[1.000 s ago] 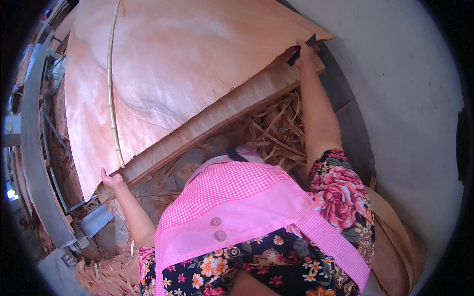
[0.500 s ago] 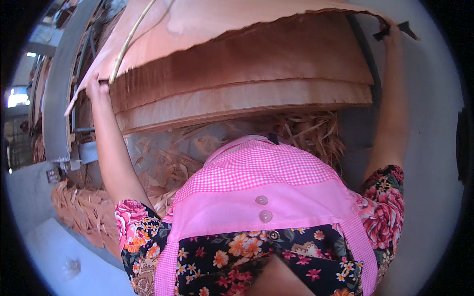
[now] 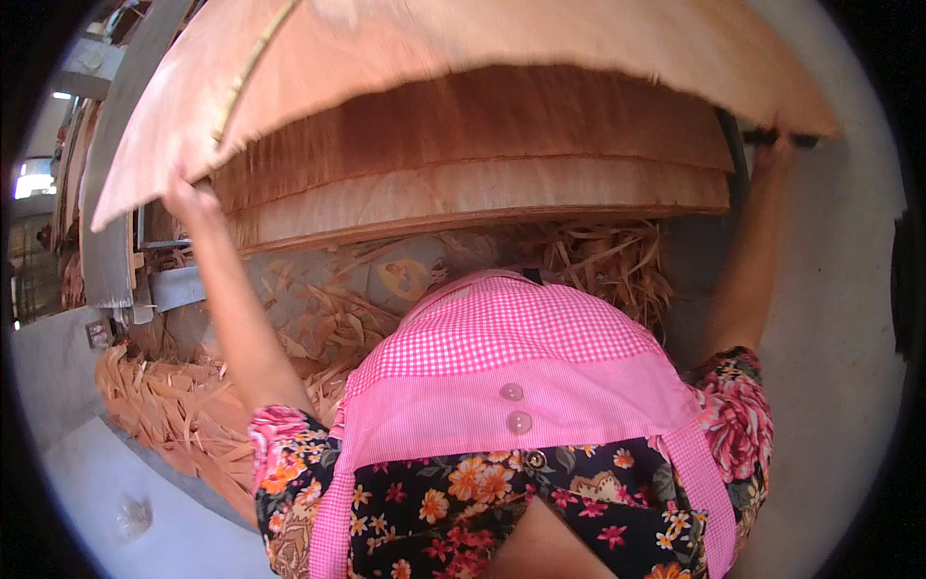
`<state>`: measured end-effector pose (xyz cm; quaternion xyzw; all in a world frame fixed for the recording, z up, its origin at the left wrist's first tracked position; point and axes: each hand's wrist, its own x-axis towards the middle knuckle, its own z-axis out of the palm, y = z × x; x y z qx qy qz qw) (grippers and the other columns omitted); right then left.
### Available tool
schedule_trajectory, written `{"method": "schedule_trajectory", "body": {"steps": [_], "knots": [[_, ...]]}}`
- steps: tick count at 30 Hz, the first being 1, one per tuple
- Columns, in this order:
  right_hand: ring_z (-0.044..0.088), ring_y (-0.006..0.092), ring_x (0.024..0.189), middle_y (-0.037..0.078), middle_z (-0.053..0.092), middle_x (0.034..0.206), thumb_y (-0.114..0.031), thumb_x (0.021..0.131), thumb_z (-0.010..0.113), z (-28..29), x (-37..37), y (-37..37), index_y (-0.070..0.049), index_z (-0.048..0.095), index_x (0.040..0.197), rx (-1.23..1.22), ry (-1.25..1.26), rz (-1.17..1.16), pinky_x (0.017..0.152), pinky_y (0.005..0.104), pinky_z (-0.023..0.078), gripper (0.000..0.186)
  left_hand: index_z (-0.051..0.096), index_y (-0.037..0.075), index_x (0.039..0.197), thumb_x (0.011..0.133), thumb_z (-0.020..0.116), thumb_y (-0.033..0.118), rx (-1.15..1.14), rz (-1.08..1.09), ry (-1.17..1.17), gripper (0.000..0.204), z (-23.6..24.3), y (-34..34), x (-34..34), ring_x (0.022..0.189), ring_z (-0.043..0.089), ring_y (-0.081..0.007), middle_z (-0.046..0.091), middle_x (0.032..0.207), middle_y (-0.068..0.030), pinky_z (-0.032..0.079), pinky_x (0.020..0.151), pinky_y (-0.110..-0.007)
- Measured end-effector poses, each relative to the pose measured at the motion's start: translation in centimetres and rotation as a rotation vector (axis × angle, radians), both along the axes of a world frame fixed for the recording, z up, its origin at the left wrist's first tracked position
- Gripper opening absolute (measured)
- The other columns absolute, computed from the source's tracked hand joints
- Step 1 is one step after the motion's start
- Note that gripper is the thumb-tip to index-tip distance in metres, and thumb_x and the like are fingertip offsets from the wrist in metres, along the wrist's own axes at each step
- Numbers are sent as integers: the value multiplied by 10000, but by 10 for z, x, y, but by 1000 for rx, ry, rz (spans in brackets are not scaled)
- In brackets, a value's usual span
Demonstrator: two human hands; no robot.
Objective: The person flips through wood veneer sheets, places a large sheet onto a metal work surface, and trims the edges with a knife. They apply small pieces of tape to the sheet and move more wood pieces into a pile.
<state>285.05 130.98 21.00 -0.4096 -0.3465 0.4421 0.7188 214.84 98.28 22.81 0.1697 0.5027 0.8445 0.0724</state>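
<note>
A wide, thin wood veneer sheet [image 3: 463,39] arches across the top of the view, its ragged near edge lifted above a stack. My left hand [image 3: 191,196] is closed on the sheet's near edge at the left. At the right, my right hand [image 3: 775,152] is closed at the other end of that edge, slightly blurred. Something dark and flat [image 3: 805,141] shows at the right hand, under the sheet. On the sheet near my left hand lies a pale, thin jointed stick [image 3: 241,87]. Below is the stack of veneer sheets [image 3: 482,188], brown with paler edges.
Torn veneer strips [image 3: 612,265] lie on the floor under the stack, and a longer heap of scraps [image 3: 174,405] is at the left. Grey boards [image 3: 121,174] stand upright at the far left. A clear plastic bag [image 3: 133,518] lies on the pale floor at the lower left.
The sheet's near edge has come toward me and lower on the right, now bowing upward in the middle. Both hands have moved nearer, the right one further, still gripping the sheet.
</note>
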Motion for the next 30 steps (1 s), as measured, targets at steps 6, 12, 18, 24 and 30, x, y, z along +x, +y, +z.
{"method": "schedule_trajectory", "body": {"steps": [6,12,18,24,30], "knots": [[458,219,965,95,478,1102,-155,805,567,-157,-10,-65,21,444,1136,-610,20,-109,812,354,392,395,472,-97,1009,772,510,20,-61,147,-466,267,-167,-92,22,926,536,-232,529,1029,-150,456,808,-340],[416,247,1044,127,409,1202,-117,782,589,-216,20,-63,7,424,1175,-822,-103,-252,832,369,374,443,473,-98,1016,764,517,37,-206,126,-692,290,-218,-67,25,904,554,-270,554,1001,-155,470,791,-381],[423,180,549,58,430,641,-29,629,569,-228,-6,-52,-15,493,689,-839,-71,-120,481,317,352,97,505,-75,994,719,551,115,-264,48,-776,337,-240,-86,-10,856,561,-287,570,966,-151,470,755,-388],[488,227,879,112,497,1029,-8,601,631,-215,-64,-51,65,447,1069,-991,-114,-267,746,356,409,507,500,-50,1068,801,446,221,-244,180,-681,384,-225,-123,15,952,543,-262,561,1042,-145,435,836,-379],[522,237,798,123,554,857,-160,728,564,-185,-69,-91,29,578,897,-736,9,59,718,360,423,254,504,-46,1039,737,560,193,-238,142,-612,389,-255,-134,-29,886,544,-299,544,1020,-146,447,798,-406]]}}
